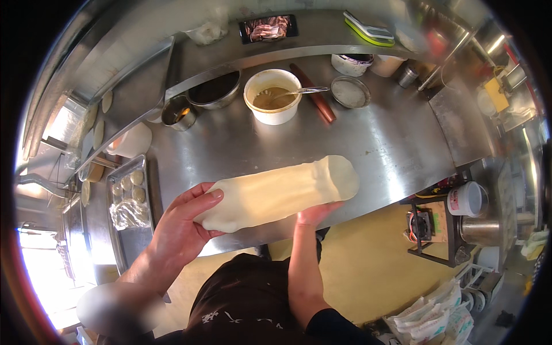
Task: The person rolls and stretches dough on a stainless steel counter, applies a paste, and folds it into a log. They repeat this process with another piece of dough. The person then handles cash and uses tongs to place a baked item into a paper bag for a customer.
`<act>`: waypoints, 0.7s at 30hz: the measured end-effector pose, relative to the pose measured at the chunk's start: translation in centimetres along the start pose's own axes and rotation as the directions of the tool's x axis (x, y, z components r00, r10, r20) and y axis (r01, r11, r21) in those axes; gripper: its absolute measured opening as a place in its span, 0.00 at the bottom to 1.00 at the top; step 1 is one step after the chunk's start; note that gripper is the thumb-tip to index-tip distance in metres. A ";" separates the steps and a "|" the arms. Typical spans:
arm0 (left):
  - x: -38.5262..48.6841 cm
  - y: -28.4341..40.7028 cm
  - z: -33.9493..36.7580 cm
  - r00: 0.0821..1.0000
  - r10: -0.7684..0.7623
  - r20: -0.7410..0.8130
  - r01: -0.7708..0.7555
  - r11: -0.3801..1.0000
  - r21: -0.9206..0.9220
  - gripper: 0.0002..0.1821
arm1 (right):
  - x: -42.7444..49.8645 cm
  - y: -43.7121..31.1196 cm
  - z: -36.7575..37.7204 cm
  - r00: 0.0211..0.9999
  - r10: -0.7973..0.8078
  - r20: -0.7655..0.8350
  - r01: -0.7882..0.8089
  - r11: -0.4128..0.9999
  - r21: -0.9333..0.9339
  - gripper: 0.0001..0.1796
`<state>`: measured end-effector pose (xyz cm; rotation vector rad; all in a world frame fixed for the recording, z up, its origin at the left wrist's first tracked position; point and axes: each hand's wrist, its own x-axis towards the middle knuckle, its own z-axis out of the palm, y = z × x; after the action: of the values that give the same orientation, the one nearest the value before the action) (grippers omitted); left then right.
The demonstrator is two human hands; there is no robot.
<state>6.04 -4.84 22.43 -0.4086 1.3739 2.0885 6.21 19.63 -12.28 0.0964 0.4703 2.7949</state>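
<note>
A long, flat sheet of dough (280, 194) is held up above the near part of the stainless steel worktop (207, 151). My left hand (185, 220) grips its left end, thumb on top and fingers beneath. Under the right part of the dough is my right hand (317, 212), its fingers mostly hidden by the sheet. Beyond the dough stands a white tub of brown paste (272, 97) with a metal spoon (308, 90) in it. To the tub's right lies a dark red rolling pin (315, 95), beside a round dish of white powder or grains (350, 92).
Dough balls, partly under plastic film, sit in a metal tray (148, 194) at the left. Metal bowls (179, 113) stand at the back left. A raised shelf (310, 32) bears a phone (268, 29) and a green-edged scale (368, 29). A black metal stand (450, 233) is at the right.
</note>
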 end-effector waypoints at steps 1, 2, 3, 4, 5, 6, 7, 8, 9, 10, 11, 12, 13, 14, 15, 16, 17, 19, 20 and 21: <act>0.3 -0.7 -1.3 0.995 -0.031 -0.090 0.034 0.999 0.036 0.20 | 0.4 -0.8 0.8 0.999 -0.004 0.044 0.005 1.000 -0.028 0.65; 1.7 -2.1 -2.8 0.991 -0.028 -0.133 0.034 0.998 0.047 0.21 | 0.9 -1.9 2.2 0.998 0.006 0.062 -0.004 0.999 -0.033 0.66; 3.3 -3.8 -4.5 0.991 0.006 -0.131 -0.002 0.999 0.034 0.22 | 1.4 -2.9 4.1 0.995 -0.029 0.100 0.016 0.991 0.132 0.66; 5.4 -6.0 -6.0 0.971 -0.060 -0.232 0.093 0.986 0.135 0.25 | 1.5 -4.5 6.8 0.995 -0.071 0.067 0.045 0.943 0.329 0.66; 7.9 -8.5 -7.3 0.956 -0.068 -0.284 0.130 0.970 0.206 0.29 | 2.6 -6.0 9.9 0.946 -0.131 0.297 0.105 0.989 0.101 0.65; 10.1 -11.6 -8.1 0.940 -0.114 -0.322 0.190 0.958 0.214 0.33 | 3.6 -7.6 13.5 0.872 -0.021 0.489 0.013 1.000 0.020 0.65; 12.0 -14.9 -8.5 0.921 -0.156 -0.358 0.244 0.946 0.216 0.37 | 4.2 -9.4 17.3 0.903 0.034 0.429 0.021 0.992 -0.122 0.65; 13.6 -17.8 -8.7 0.940 -0.243 -0.238 0.288 0.942 0.173 0.41 | 5.0 -9.0 19.0 0.957 0.077 0.281 -0.005 0.968 -0.250 0.65; 14.3 -20.7 -8.6 0.923 -0.339 -0.183 0.357 0.932 0.071 0.43 | 5.7 -8.5 20.2 0.984 0.106 0.142 -0.043 0.922 -0.386 0.65; 14.7 -23.1 -8.1 0.940 -0.339 -0.042 0.341 0.934 0.102 0.44 | 6.1 -7.9 21.0 0.994 0.110 0.000 -0.094 0.856 -0.508 0.66; 15.2 -25.1 -7.2 0.911 -0.411 -0.020 0.411 0.910 0.055 0.42 | 6.3 -7.0 20.4 0.985 0.171 0.020 -0.072 0.516 -0.854 0.66; 15.5 -26.8 -5.9 0.930 -0.367 0.002 0.364 0.922 0.130 0.40 | 6.8 -6.6 19.7 0.972 0.232 0.039 0.025 0.063 -0.998 0.67; 15.6 -27.9 -4.7 0.924 -0.381 -0.027 0.378 0.904 0.199 0.38 | 5.9 -5.1 16.9 0.879 0.474 0.051 0.375 -0.620 -0.689 0.68; 15.8 -28.5 -3.9 0.921 -0.390 -0.018 0.381 0.887 0.263 0.36 | 7.3 -5.4 15.3 0.762 0.647 0.032 0.573 -0.651 -0.498 0.69; 15.6 -28.8 -3.3 0.920 -0.385 -0.074 0.389 0.873 0.293 0.33 | 7.7 -6.4 13.2 0.737 0.675 0.038 0.653 -0.695 -0.302 0.68; 15.6 -28.8 -2.8 0.918 -0.386 -0.090 0.393 0.863 0.316 0.31 | 8.9 -8.1 11.4 0.714 0.700 0.003 0.664 -0.675 -0.321 0.64; 15.4 -28.8 -2.3 0.910 -0.388 -0.145 0.414 0.844 0.342 0.29 | 9.6 -10.6 9.9 0.689 0.724 -0.019 0.674 -0.650 -0.351 0.60; 15.1 -28.3 -1.9 0.890 -0.408 -0.204 0.456 0.815 0.358 0.25 | 14.1 -15.1 7.4 0.712 0.314 -0.629 0.167 -0.945 -0.282 0.45; 14.9 -28.0 -1.8 0.889 -0.401 -0.220 0.454 0.836 0.310 0.22 | 16.0 -17.4 6.9 0.719 0.203 -0.664 0.046 -0.968 -0.246 0.39; 14.8 -27.8 -1.6 0.888 -0.389 -0.244 0.449 0.848 0.281 0.22 | 17.6 -19.6 6.9 0.811 0.134 -0.569 -0.056 -0.951 -0.305 0.33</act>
<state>12.03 6.27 -6.46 -0.6978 1.5412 1.4593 -4.17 44.82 -11.94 -0.2509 -3.3710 1.3116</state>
